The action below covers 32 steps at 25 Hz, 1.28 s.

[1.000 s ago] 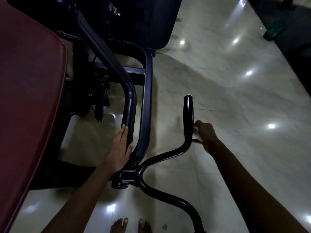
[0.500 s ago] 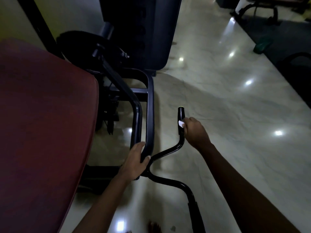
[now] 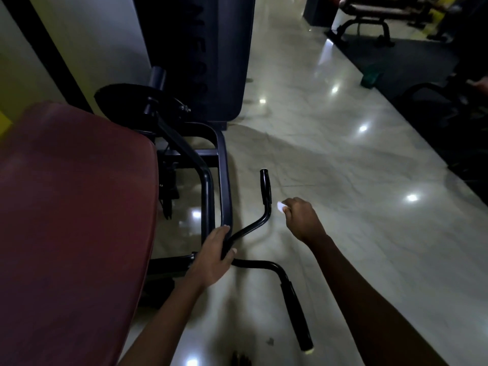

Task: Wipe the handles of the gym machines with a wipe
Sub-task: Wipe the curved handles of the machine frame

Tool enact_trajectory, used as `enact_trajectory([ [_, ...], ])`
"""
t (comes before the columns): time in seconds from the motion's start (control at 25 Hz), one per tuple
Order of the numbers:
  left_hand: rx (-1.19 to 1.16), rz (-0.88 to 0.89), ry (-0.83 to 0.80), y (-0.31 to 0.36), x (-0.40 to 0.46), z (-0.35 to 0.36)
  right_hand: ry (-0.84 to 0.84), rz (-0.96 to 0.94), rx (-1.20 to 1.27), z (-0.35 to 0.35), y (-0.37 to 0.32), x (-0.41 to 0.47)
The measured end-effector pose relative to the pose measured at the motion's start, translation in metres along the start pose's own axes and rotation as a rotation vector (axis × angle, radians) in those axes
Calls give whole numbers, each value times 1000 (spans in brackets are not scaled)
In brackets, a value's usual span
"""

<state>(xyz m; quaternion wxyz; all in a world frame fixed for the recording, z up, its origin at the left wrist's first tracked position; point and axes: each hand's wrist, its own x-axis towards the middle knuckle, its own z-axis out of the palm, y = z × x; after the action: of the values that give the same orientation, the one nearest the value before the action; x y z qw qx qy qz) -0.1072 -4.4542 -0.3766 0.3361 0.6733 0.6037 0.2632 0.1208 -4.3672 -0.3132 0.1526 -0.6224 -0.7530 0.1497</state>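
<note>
A black machine arm forks into two bent handles. The far handle points away from me, with a dark grip at its end. The near handle runs toward the lower right and ends in a pale cap. My left hand grips the black frame bar where the two handles meet. My right hand holds a small white wipe in its curled fingers. It hovers just right of the far handle's lower part, a little apart from it.
A dark red padded seat fills the left. Black frame bars and a weight plate stand behind it, with a dark weight stack housing beyond. Glossy pale floor spreads to the right. A bench stands far back.
My right hand has come off the far handle's grip and pulled back to the right with the wipe. The view has lifted and the left hand stays on the frame junction.
</note>
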Motion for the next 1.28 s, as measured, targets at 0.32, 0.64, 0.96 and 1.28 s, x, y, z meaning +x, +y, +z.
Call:
enact_trajectory([
  [0.32, 23, 47, 14, 17, 14, 23, 31, -17, 26, -13, 13, -7],
  [0.64, 23, 152, -127, 11, 22, 31, 79, 4, -20, -8, 6, -35],
  [0.96, 66, 194, -228, -51, 22, 49, 54, 142, -51, 63, 22, -82],
  [1.28, 166, 173, -224, -112, 50, 82, 13, 44, -65, 108, 53, -114],
])
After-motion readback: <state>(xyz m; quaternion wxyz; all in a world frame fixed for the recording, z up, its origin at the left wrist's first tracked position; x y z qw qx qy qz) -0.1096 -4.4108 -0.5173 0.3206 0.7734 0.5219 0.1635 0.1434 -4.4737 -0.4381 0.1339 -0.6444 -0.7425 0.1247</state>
